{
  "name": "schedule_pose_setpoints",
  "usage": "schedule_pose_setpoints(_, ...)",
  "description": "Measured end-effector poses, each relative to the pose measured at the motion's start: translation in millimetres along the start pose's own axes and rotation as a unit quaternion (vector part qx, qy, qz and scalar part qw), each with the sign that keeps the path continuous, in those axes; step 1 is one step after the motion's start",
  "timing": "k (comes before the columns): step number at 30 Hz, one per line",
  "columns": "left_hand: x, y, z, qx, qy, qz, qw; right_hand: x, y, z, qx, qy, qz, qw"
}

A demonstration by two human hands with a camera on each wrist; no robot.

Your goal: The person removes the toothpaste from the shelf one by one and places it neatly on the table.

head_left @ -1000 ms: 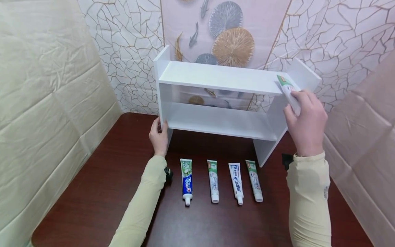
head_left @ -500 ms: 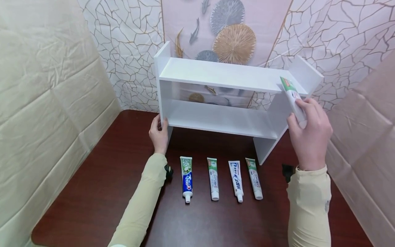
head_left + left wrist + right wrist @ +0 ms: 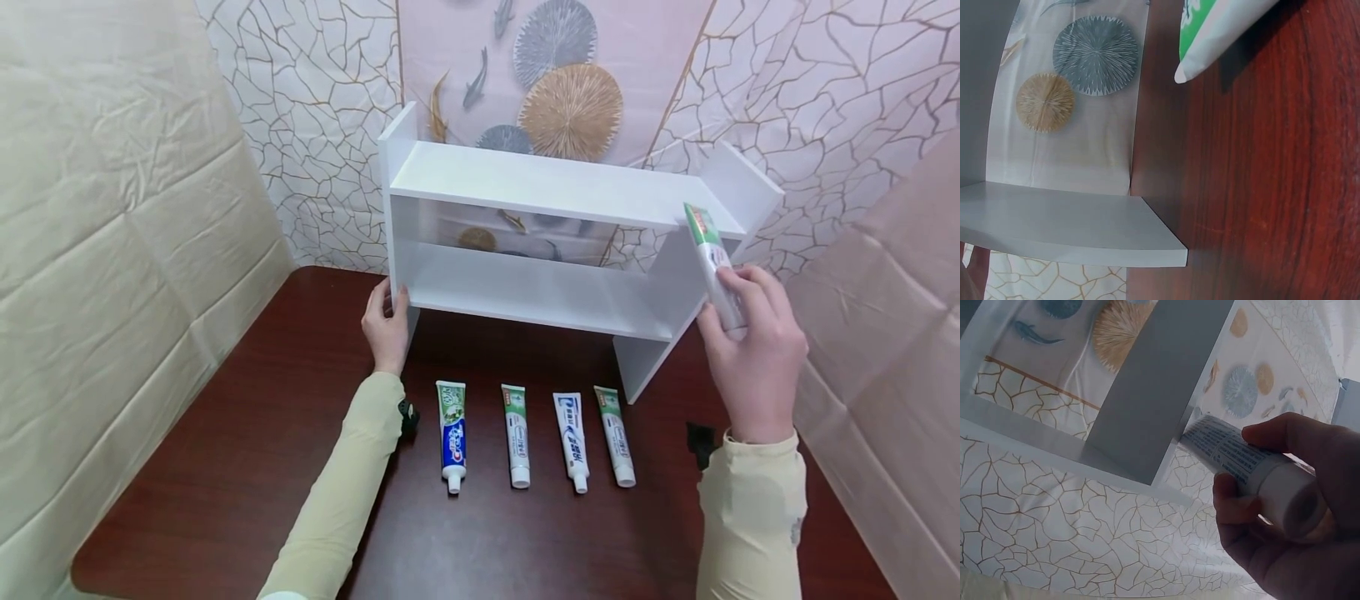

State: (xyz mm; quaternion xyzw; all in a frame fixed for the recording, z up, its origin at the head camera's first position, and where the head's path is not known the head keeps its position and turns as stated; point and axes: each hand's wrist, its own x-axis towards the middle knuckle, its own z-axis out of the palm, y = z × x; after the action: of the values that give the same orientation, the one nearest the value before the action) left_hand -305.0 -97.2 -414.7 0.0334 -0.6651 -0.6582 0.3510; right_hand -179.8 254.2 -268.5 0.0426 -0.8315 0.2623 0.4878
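Note:
My right hand (image 3: 757, 350) pinches a green-and-white toothpaste tube (image 3: 711, 254) between thumb and fingers. Its green end points up and away, overlapping the front right of the top board in the head view. From the right wrist, small print and the cap end of the tube show. The white two-tier shelf (image 3: 525, 179) stands at the back of the table. My left hand (image 3: 386, 329) grips the lower part of its left side panel, fingers outside and thumb on the front. In the left wrist view only a sliver of that hand shows beside the panel (image 3: 1072, 225).
On the dark red table (image 3: 247, 433) before the shelf lie a blue-and-green toothpaste tube (image 3: 453, 437), a green-and-white one (image 3: 516, 435), a blue-and-white one (image 3: 572, 442) and another green-and-white one (image 3: 615, 435), caps toward me. Patterned cloth (image 3: 307, 150) hangs behind.
My right hand has drawn the tube back toward me and down from the right end of the top board. My left hand stays on the side panel. The tubes on the table have not moved.

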Motion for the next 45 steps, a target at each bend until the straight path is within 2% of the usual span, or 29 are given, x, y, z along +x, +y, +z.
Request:
schedule_pose_setpoints(9, 0.0, 1.6, 0.3, 0.003, -0.005, -0.005, 1.0, -13, 8, -7.3, 0.011, -0.033, -0.011, 0.999)
schedule_pose_setpoints(17, -2.2, 1.8, -3.2, 0.008, -0.018, -0.007, 0.9998, -37, 24, -10.0, 0.026, -0.03, -0.002, 0.999)
schedule_pose_setpoints(27, -2.1, -5.2, -1.7, -0.004, -0.018, 0.004, 0.9998, -62, 42, -13.2, 0.001, -0.061, -0.003, 0.998)
schedule_pose_setpoints(36, -1.8, -4.1, 0.1, -0.009, -0.016, 0.005, 0.9998, -83, 59, -16.7, -0.016, -0.084, 0.038, 0.996)
schedule_pose_setpoints(45, -1.8, -3.6, -0.3, 0.005, -0.013, -0.003, 0.9999, -105, 74, -21.2, -0.037, -0.124, 0.023, 0.991)
